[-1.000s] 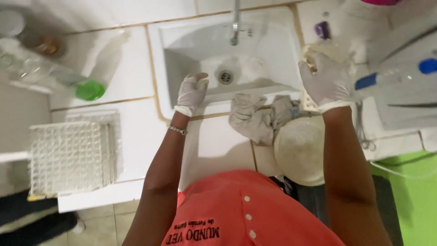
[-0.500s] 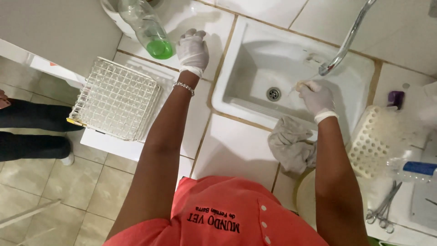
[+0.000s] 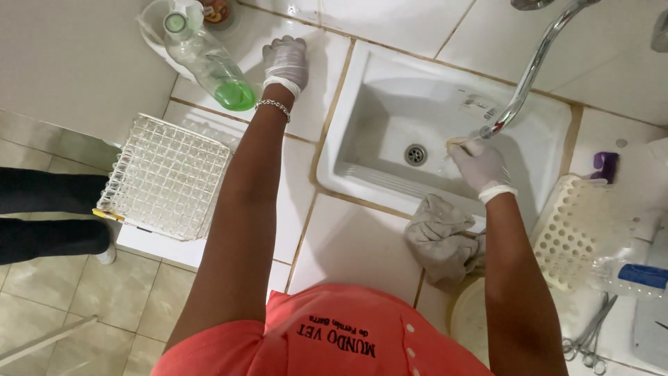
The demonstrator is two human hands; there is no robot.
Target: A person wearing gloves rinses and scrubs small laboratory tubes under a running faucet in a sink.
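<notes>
While the gloved right hand [image 3: 480,166] pinches something small and pale under the tap [image 3: 518,97], the spread left hand [image 3: 285,63] rests flat just right of the green-bottomed bottle [image 3: 209,64], lying slantwise.

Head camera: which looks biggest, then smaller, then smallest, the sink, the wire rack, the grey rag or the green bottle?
1. sink
2. wire rack
3. and 4. grey rag and green bottle look about alike, so I won't rank them.

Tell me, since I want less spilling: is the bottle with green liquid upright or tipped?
Tipped: the bottle lies slanted in a white basin.
</notes>
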